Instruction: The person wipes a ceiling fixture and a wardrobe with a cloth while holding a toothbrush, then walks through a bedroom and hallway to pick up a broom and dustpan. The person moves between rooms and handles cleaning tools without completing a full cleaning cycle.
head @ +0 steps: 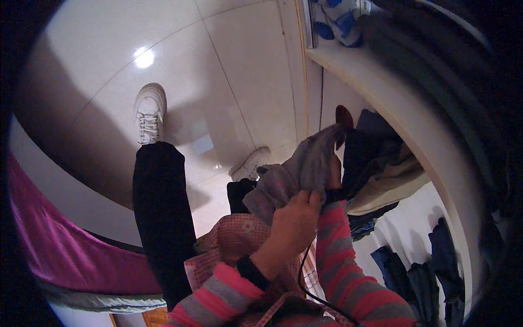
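Note:
A grey cloth garment (pixel 304 161) hangs bunched in front of me, above my lap. My left hand (pixel 296 222) pinches its lower edge between thumb and fingers. My right hand (pixel 335 169) reaches up along the far side of the garment; its fingers are mostly hidden by the fabric. A dark red, rounded object (pixel 344 117) shows just past the garment's upper end, and I cannot tell what it is. Beneath my hands is a pink checked apron (pixel 241 231) with a flower motif. Both arms wear pink and grey striped sleeves with dark cuffs.
On the right, a pale cabinet shelf (pixel 402 122) curves past my right arm. Folded dark and beige clothes (pixel 378 180) lie beneath it, with several dark rolled garments (pixel 392 265) lower down. A magenta bed cover (pixel 81 229) is at left, above the tiled floor (pixel 196 81).

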A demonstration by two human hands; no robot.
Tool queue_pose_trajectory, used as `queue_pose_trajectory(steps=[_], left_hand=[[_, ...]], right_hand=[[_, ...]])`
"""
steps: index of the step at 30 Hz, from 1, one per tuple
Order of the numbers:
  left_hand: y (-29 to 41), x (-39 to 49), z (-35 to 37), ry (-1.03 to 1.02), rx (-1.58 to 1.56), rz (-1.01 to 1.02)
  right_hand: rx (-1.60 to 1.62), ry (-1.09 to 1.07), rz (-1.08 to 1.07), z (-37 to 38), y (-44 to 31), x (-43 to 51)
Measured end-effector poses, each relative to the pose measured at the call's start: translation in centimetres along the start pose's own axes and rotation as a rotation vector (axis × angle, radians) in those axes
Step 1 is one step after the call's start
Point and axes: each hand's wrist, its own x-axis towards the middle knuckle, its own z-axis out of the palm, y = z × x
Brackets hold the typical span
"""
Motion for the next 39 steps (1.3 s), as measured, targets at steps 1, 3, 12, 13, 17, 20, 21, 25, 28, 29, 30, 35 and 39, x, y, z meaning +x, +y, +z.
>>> queue_pose_trajectory(steps=[1,3,12,13,17,20,21,25,28,29,30,35,39], left_hand=[[0.2,-0.1,-0.1,-0.013,0.005,0.0],[0.6,-0.3,-0.2,-0.009,0.019,0.015],[0.0,0.1,0.3,0.118,0.009,0.047],[-0.1,0.2,0.5,0.132,0.01,0.051],[-0.5,0.0,1.3,0.007,0.002,0.062],[-0.6,-0.3,1.8,-0.007,0.02,0.085],[-0.5,-0.3,2.0,-0.019,0.011,0.076],[0.0,-0.7,2.1,-0.011,0.016,0.077],[0.5,-1.1,1.6,-0.021,0.009,0.1],[0.7,-1.2,1.3,-0.024,0.011,0.11],[0.9,-1.2,1.1,-0.072,-0.009,0.104],[0.9,-1.2,0.4,-0.08,-0.037,0.078],[0.4,-0.9,0.3,0.078,-0.079,0.06]], right_hand=[[0.129,0.022,-0.001,0.1,0.5,-0.9],[0.431,0.076,-0.042,0.0,0.9,-2.6],[0.16,-0.076,-0.213,-4.2,-4.6,0.4],[-0.012,-0.032,-0.289,-4.1,-4.8,0.5],[-0.314,0.087,-0.182,-2.2,-2.3,0.1],[-0.069,-0.053,-0.306,0.3,2.1,-0.7],[0.158,-0.138,-0.338,1.7,3.1,-0.6],[0.668,-0.035,-0.154,2.2,4.7,-1.2],[0.648,-0.072,-0.168,1.1,2.9,-2.2],[0.658,-0.069,-0.159,0.8,2.1,-2.6],[0.671,-0.067,-0.159,0.7,1.2,-2.9],[0.699,-0.072,-0.17,0.1,-2.0,-2.5],[0.706,-0.076,-0.2,-0.4,-4.2,-0.6]])
